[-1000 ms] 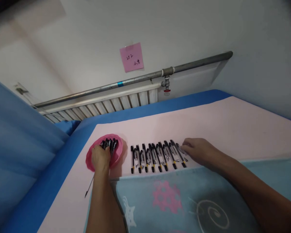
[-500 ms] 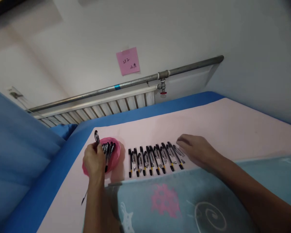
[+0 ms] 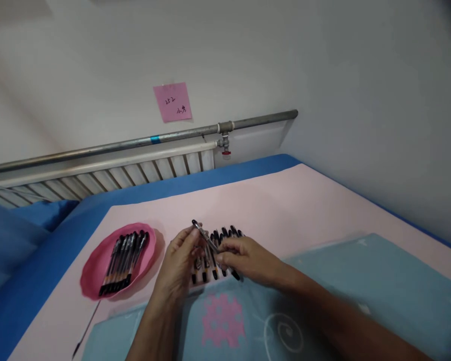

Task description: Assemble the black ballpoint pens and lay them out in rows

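My left hand (image 3: 180, 263) and my right hand (image 3: 244, 258) meet over the row of black pens (image 3: 229, 233) on the pink sheet. Both pinch one black pen (image 3: 210, 244), held slanted above the row, its upper end by my left fingers and its lower part in my right fingers. The row lies mostly hidden behind my hands. A pink plate (image 3: 93, 278) at the left holds several more black pens (image 3: 124, 260) side by side.
A light blue towel with a pink pattern (image 3: 285, 311) covers the near part of the bed. A thin black refill (image 3: 84, 331) lies at the lower left. A radiator and pipe (image 3: 135, 145) run along the wall, under a pink note (image 3: 172, 102).
My left hand took a pen from the pink plate and carried it right. My right hand came left off the row's end and gripped the same pen. The camera view swung right.
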Tool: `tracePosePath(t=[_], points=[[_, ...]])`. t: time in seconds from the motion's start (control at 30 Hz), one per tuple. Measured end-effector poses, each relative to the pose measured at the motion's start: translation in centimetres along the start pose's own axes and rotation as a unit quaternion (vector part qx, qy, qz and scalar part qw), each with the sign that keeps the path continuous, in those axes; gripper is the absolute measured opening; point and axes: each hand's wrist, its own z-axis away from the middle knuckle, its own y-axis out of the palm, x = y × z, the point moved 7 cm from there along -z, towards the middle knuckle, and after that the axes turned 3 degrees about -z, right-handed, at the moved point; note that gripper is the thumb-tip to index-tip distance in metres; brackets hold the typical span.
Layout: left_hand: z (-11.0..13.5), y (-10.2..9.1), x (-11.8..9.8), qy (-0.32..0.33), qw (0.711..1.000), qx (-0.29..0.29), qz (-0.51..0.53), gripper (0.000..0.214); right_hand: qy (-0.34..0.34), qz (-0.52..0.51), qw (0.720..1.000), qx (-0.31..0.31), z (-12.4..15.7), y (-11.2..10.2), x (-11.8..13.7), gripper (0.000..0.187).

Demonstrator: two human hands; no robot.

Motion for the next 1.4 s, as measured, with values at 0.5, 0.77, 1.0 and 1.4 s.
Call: tracePosePath(t=[0.5, 0.77, 1.0, 1.4], points=[[-0.9, -2.2, -0.7, -0.060, 0.992, 0.012, 0.113, 0.018, 0.030, -0.053, 0.994, 0.091, 0.0, 1.0, -0.7, 0.022], [-0.2, -0.2, 0.0, -0.041, 0.994, 0.077, 0.069, 0.022, 0.069, -0.146, 0.977, 0.141, 0.3, 2.1, -1.3, 0.022], [-0.5, -0.6, -0.1, -0.028, 0.994, 0.045, 0.091, 0.019, 0.038, -0.127, 0.991, 0.029, -0.3, 0.8, -1.1, 0.017], [-0.6, -0.7, -0.3, -0.022, 0.993, 0.048, 0.108, 0.020, 0.047, -0.206, 0.977, 0.028, -0.2, 1.1, -1.0, 0.014]])
